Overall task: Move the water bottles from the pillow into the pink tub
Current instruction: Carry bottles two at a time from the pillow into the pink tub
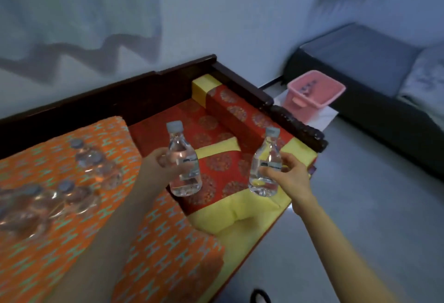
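Observation:
My left hand (160, 163) grips a clear water bottle (183, 177) upright, held above the red cushion. My right hand (288, 175) grips a second clear water bottle (265, 170), also upright, near the bench's right edge. Several more bottles (93, 165) lie on the orange patterned pillow (60, 249) at the left. The pink tub (314, 93) stands on the floor beyond the bench's far right corner, with something inside that is too blurred to make out.
A dark wooden bench frame (134, 88) surrounds red and yellow cushions (216, 139). A red bolster (240, 112) lies along its right side. A dark grey sofa (360, 62) stands behind the tub. Grey floor (360, 194) spreads to the right.

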A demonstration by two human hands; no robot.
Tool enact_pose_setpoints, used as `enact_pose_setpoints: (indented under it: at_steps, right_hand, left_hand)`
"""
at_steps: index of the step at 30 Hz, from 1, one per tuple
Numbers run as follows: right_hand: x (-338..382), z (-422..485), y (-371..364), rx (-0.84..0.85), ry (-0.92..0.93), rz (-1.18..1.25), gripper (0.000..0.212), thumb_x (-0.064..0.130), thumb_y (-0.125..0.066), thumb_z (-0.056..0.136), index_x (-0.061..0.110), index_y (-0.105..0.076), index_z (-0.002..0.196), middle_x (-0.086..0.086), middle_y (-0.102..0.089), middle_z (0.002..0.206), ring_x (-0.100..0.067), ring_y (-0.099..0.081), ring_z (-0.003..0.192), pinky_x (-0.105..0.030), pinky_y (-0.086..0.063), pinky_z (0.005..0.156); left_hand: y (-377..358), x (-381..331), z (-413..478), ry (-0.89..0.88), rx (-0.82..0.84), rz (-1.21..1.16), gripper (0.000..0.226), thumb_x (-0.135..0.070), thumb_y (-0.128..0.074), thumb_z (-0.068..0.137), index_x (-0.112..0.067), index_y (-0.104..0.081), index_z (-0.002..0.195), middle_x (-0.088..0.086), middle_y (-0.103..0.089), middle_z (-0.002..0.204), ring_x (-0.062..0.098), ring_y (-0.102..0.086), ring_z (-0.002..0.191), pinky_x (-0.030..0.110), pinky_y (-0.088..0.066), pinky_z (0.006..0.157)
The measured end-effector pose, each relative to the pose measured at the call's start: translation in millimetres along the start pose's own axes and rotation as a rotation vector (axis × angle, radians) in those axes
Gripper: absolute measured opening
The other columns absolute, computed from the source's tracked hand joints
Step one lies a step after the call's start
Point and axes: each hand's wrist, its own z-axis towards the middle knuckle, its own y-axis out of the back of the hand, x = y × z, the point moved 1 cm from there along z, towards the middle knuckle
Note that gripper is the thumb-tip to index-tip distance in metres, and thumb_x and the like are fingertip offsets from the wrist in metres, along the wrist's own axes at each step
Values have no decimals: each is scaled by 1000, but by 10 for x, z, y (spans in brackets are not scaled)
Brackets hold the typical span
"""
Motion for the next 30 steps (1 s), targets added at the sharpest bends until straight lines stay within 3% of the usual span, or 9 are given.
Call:
enact_pose_setpoints:
  at_steps: [6, 9, 12, 16, 19, 22, 26, 30]
  right_hand:
    - [-161, 340, 1327, -95, -31, 29, 43, 1, -83, 66, 16, -64, 101, -2, -68, 87, -5, -66, 65, -15, -50, 49]
    - [-237, 597, 2151, -147, -22, 36, 42, 2, -82, 66, 17, -64, 100, 0, -68, 88, -9, -64, 72, -14, -51, 53]
    - [-315, 842, 2886, -193, -35, 21, 47, 8, -84, 66, 17, -63, 108, 0, -68, 93, -6, -65, 74, -14, -50, 55]
    - [-394, 1168, 3630, -261, -55, 45, 45, 8, -82, 68, 16, -62, 107, 2, -66, 90, -2, -65, 66, -10, -48, 49]
    - [-481, 1491, 4045, -316, -62, 68, 47, 9, -83, 68, 16, -61, 110, 3, -66, 91, -6, -62, 72, -11, -47, 50]
    - [-565, 1835, 4318, -337, -70, 92, 51, 10, -83, 67, 14, -61, 112, 3, -67, 93, -7, -62, 75, -12, -48, 54]
    - [-606, 2463, 4642, -314, -81, 72, 56, 12, -85, 65, 18, -59, 115, 2, -67, 98, -10, -65, 83, -23, -50, 67]
    - [-554, 3219, 4964, -281, -89, 43, 55, 12, -85, 64, 21, -59, 111, -1, -68, 98, -15, -66, 86, -26, -51, 70]
  left_hand:
    - [-1417, -310, 125, 12, 80, 2, 50, -11, -84, 65, -3, -60, 107, -1, -60, 85, 5, -60, 65, 13, -46, 49]
    - [-2219, -398, 217, 35, 112, 11, 54, -19, -87, 58, -8, -61, 104, 3, -64, 96, 19, -65, 84, 30, -53, 64]
    - [-2940, -474, 313, 56, 140, 7, 74, -32, -93, 40, -9, -62, 103, 5, -63, 97, 25, -63, 87, 40, -51, 70]
    - [-3796, -621, 470, 44, 182, 15, 56, -13, -87, 60, -4, -59, 108, 0, -64, 91, 13, -61, 78, 27, -48, 66]
    - [-4390, -741, 679, 19, 211, 46, 50, -11, -84, 64, -5, -59, 107, -3, -62, 84, 10, -58, 73, 22, -43, 62]
    - [-4827, -818, 915, 8, 230, 63, 51, -11, -85, 62, -8, -60, 107, 1, -64, 89, 11, -61, 76, 23, -44, 64]
    - [-5374, -827, 1353, -13, 215, 53, 57, -10, -86, 59, -8, -59, 110, 3, -67, 93, 18, -64, 83, 27, -47, 65]
    - [-5956, -935, 1862, -1, 212, 52, 60, -10, -86, 61, -8, -57, 114, 3, -66, 94, 13, -63, 80, 24, -46, 63]
